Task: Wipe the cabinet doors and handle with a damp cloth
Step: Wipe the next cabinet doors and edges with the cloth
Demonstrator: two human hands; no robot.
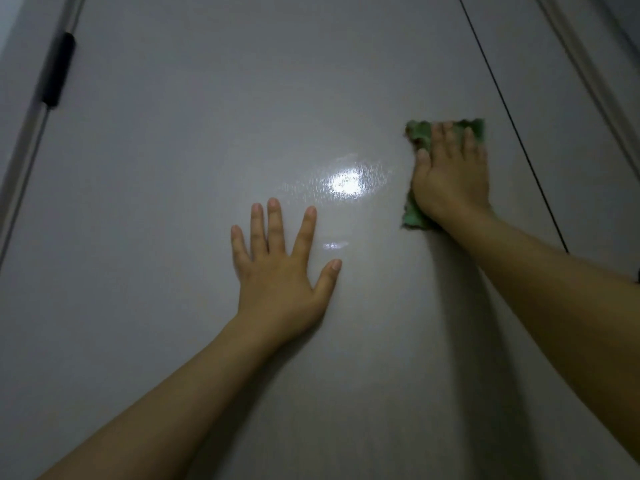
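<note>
A pale grey glossy cabinet door (173,202) fills the view. My left hand (280,265) lies flat on it near the middle, fingers spread and straight. My right hand (450,174) presses a green cloth (420,133) flat against the door at the right, fingers straight; the cloth shows above the fingertips and below the wrist. A bright wet-looking sheen (346,183) sits on the door between the two hands. A dark seam (512,123) just right of the cloth divides this door from the neighbouring door (554,98).
A black hinge or bracket (59,69) on a light vertical strip (31,133) runs along the door's left edge. Another light strip (588,71) slants down the far right beside the neighbouring door.
</note>
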